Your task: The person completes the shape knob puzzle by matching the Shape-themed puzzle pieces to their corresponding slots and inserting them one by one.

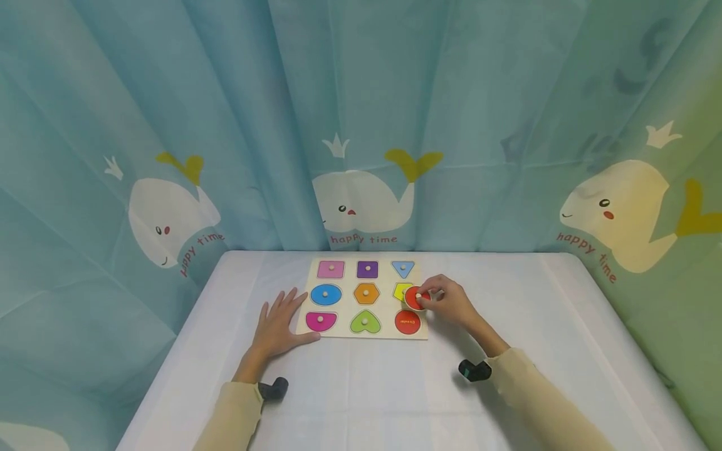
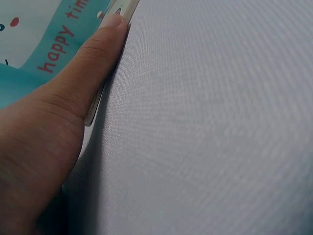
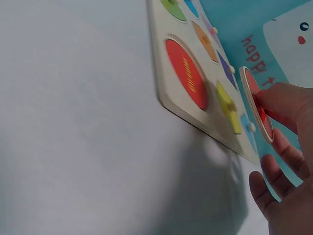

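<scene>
A wooden shape puzzle board [image 1: 344, 307] lies on the white table, with coloured knobbed pieces in its recesses. My right hand [image 1: 451, 304] pinches the red circle puzzle piece [image 1: 413, 299] by its knob, above the board's right edge, where it partly covers the yellow pentagon piece [image 1: 399, 289]. In the right wrist view the red circle piece [image 3: 253, 103] is tilted on edge, clear of the board. Its round recess [image 1: 408, 322] shows a red floor with lettering. My left hand [image 1: 277, 327] is spread at the board's left edge, the thumb touching its near left corner.
Set in the board are a blue oval [image 1: 326, 294], an orange hexagon [image 1: 366, 293], a green heart [image 1: 365, 322] and several other pieces. A blue curtain [image 1: 372, 81] with printed whales hangs behind the table [image 1: 361, 388]. Each wrist carries a small black camera.
</scene>
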The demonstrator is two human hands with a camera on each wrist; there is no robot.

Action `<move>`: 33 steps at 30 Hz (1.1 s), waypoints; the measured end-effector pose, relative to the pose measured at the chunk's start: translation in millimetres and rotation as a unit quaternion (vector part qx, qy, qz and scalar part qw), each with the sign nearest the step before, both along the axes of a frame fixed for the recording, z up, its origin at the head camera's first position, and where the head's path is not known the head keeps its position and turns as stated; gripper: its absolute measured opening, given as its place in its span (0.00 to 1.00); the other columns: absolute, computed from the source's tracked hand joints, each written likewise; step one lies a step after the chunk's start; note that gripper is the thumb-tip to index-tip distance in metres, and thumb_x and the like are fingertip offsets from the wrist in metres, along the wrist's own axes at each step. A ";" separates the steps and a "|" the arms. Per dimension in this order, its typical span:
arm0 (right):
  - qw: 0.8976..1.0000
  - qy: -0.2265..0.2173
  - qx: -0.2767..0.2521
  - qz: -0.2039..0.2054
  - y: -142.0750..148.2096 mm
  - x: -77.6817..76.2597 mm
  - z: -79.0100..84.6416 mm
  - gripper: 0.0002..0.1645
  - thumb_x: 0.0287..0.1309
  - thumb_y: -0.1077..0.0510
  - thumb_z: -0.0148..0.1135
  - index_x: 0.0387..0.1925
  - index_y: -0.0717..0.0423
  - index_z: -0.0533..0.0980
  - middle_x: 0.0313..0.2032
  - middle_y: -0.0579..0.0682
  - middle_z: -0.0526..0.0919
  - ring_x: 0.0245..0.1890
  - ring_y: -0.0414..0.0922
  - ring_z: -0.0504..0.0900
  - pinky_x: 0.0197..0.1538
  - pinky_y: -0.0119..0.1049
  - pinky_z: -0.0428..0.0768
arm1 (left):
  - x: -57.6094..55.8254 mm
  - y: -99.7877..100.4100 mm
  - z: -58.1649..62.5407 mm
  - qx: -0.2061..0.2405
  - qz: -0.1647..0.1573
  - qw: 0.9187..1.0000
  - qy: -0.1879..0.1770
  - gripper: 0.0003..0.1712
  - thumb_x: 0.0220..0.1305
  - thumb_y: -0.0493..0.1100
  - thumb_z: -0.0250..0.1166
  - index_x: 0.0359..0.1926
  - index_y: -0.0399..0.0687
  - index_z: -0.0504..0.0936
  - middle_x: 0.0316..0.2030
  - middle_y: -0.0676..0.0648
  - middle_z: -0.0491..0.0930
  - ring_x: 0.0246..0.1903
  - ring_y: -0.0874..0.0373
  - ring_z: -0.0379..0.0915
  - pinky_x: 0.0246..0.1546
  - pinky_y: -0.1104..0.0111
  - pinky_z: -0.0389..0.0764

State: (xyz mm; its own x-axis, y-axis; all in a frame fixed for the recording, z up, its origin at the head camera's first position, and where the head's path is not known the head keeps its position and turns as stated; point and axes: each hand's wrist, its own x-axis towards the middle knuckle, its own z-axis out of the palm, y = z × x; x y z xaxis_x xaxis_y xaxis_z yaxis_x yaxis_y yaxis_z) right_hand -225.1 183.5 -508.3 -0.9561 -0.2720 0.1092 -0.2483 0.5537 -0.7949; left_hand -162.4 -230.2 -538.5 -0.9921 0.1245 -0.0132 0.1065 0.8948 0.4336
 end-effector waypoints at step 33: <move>0.999 -0.035 0.023 0.021 -19.4 26.0 -21.1 0.05 0.54 0.61 0.78 0.31 0.47 0.88 0.50 0.53 0.81 0.60 0.56 0.71 0.65 0.61 0.68 | 0.7 0.8 2.1 0.001 -0.001 1.000 0.008 0.62 0.47 0.69 0.76 0.78 0.49 0.63 0.79 0.38 0.53 0.79 0.35 0.40 0.73 0.32 0.37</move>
State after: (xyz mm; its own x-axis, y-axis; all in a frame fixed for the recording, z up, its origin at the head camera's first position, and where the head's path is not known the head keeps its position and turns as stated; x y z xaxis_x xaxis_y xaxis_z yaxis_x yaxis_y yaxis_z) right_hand -199.1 164.1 -529.4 -0.9487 -0.3147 0.0295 -0.2169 0.5806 -0.7848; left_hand -161.7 -229.3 -536.4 -0.9919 0.1271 0.0032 0.1159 0.8937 0.4334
